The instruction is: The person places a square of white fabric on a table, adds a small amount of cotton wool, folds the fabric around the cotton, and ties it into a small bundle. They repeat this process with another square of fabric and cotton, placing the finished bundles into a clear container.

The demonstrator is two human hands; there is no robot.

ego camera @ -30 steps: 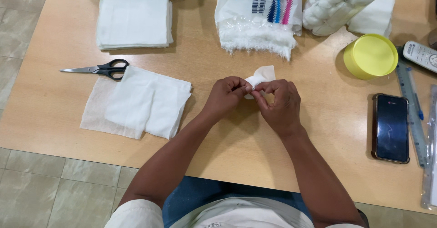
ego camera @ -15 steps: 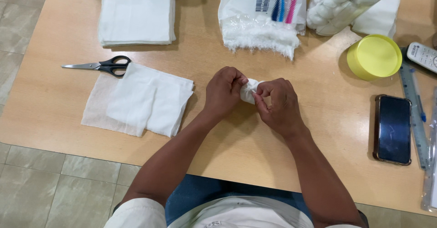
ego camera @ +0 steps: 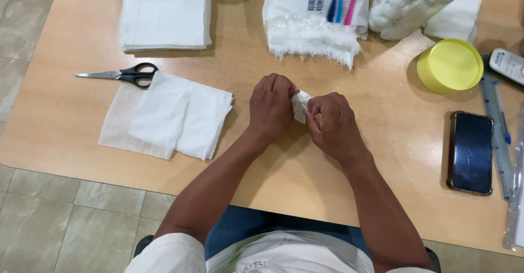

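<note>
A: Hands?
B: Left hand [ego camera: 271,106] and right hand [ego camera: 333,126] meet above the light wooden counter [ego camera: 284,180]. Both grips are closed tight, fingertips pinching one small folded wad of white gauze [ego camera: 299,104], held between them, off the counter.
A: Surroundings?
B: Loose white gauze squares [ego camera: 169,115] lie left of the hands, black-handled scissors [ego camera: 123,75] touching their top edge. Yellow round plastic lid [ego camera: 450,66] and black smartphone [ego camera: 470,152] lie right, well apart.
</note>
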